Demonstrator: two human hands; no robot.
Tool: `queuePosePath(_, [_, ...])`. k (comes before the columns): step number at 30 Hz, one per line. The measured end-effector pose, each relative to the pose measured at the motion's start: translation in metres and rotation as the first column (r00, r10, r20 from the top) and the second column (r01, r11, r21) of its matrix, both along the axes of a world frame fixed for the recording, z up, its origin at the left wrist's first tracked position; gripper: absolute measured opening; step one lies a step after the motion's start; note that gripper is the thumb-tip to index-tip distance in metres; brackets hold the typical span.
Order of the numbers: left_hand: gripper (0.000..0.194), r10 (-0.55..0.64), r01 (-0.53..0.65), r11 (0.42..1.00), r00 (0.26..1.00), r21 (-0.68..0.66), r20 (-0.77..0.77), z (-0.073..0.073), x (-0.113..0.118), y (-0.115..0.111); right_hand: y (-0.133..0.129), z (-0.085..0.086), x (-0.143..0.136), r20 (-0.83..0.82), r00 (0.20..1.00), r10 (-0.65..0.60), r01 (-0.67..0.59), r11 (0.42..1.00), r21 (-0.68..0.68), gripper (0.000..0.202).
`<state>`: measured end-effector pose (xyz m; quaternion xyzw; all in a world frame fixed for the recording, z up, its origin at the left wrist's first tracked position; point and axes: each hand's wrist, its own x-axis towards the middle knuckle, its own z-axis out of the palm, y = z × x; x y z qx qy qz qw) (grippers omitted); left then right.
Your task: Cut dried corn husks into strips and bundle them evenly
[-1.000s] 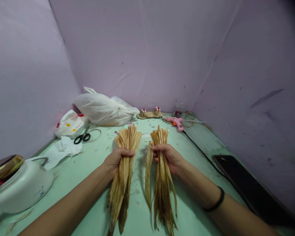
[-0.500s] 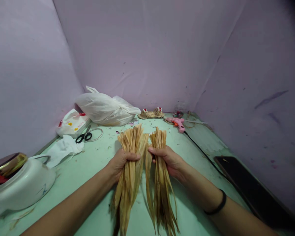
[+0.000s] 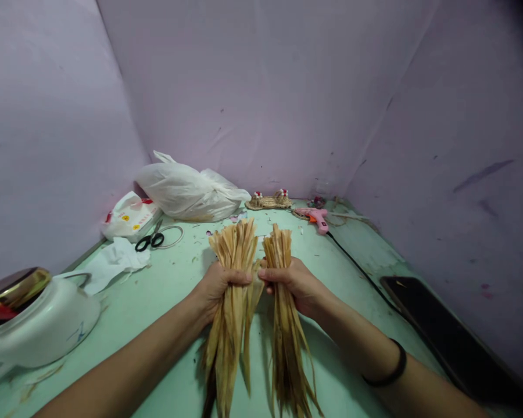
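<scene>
Straw-coloured dried strips fill both hands above the middle of the tabletop (image 3: 174, 354): the left hand (image 3: 218, 287) is closed around the left bundle (image 3: 229, 337), thumb across the front, and the right hand (image 3: 296, 284) grips the right bundle (image 3: 282, 325) the same way. Between them hangs a loose strip (image 3: 249, 325), its top beside the right thumb (which hand has hold of it I cannot tell). That strip could drop if the thumb relaxed, and the bundles, with no tie visible, could fan apart if either grip slackened. Such dry-looking material might also split if squeezed or bent sharply. The surface is pale green, scuffed and strewn with scraps. Along its far edge lie a white plastic bag (image 3: 192, 194), a woven piece (image 3: 268, 202) with red-and-white ornaments, and, nearer the far right corner, a pink glue gun (image 3: 317, 220); its black cord (image 3: 357, 270) runs toward a dark flat slab (image 3: 440, 331) by the right edge. Toward the left edge sit black-handled scissors (image 3: 149, 241), a soft packet (image 3: 131, 219), crumpled tissue (image 3: 115, 261) and a white container (image 3: 47, 331). Lilac walls (image 3: 265, 87), marked with dark smudges, close in on three sides.
</scene>
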<state>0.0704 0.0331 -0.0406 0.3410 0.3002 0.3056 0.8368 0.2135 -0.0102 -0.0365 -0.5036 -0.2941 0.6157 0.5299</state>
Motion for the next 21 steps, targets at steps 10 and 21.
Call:
queuePosePath(10, [0.047,0.035,-0.037,0.998,0.998,-0.042,-0.056,0.006,0.001,0.0,0.002,-0.004,0.003,0.038,0.999,0.012,-0.013,0.999,0.042,0.018])
queuePosePath(21, [0.034,0.057,-0.082,0.974,0.991,-0.21,-0.122,0.006,-0.004,0.008,0.008,-0.008,0.012,-0.139,0.99,-0.005,-0.003,0.998,-0.057,0.012])
